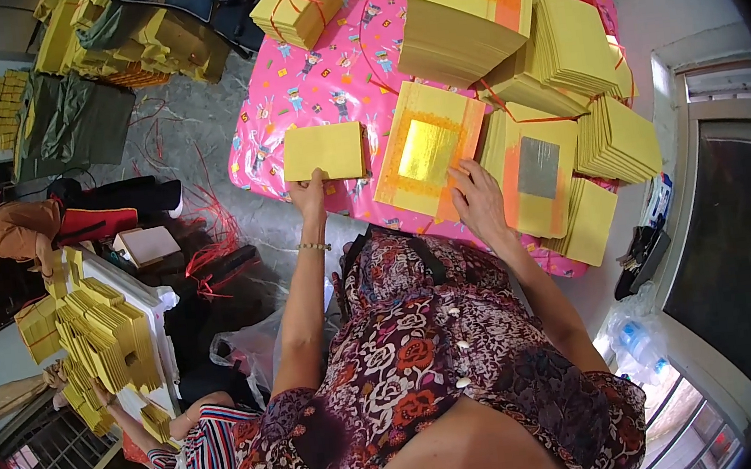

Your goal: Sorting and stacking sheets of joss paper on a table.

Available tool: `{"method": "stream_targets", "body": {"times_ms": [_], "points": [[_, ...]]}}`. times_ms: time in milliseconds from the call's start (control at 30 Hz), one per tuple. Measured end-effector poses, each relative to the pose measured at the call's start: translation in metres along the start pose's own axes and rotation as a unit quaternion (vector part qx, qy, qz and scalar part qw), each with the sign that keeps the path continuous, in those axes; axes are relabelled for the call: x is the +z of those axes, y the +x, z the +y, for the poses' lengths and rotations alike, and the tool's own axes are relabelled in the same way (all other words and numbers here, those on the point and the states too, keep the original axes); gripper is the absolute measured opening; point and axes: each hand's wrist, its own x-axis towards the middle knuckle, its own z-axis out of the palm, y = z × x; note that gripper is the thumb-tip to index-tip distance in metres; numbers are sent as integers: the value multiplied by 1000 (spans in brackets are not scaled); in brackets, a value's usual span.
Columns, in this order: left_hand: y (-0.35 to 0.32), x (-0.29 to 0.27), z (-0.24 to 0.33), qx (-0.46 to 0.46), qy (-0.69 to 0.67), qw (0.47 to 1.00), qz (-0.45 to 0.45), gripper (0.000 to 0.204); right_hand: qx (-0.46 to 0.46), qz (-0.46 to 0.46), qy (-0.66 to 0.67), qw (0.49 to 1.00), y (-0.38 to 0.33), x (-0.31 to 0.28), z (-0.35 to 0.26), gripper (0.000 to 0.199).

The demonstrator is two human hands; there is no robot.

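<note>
A pink patterned cloth (265, 117) covers the table in front of me. My left hand (309, 191) grips the lower edge of a plain yellow folded paper bundle (323, 152), thumb on top, at the table's near left. My right hand (481, 199) rests on the right side of a yellow paper sheet (405, 125) with a shiny gold foil square and an orange border. Its fingers are bent and apart, touching the sheet's surface. Just right of that hand lies a yellow sheet with a silver foil square (537, 168), on top of other yellow paper.
A tall yellow paper block (465, 44) and fanned yellow stacks (615, 138) crowd the table's right side. A red-tied bundle (297, 7) sits at the far left. Red ties (213, 234) litter the floor. Two people work at a white table (156, 324) on the left. A window stands right.
</note>
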Motion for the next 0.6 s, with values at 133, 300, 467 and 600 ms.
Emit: {"method": "stream_targets", "body": {"times_ms": [133,300,467,600], "points": [[22,-31,-34,21,116,982,146,50,-17,-11,24,1000,2,-6,-20,38],[9,-5,-21,91,302,931,183,86,-21,-44,59,997,-7,-15,-25,41],[2,-11,-9,62,315,938,131,99,-44,-93,33,994,-10,-13,-28,42],[-10,0,7,122,406,880,215,95,-79,-78,18,994,-13,-3,-21,40]]}}
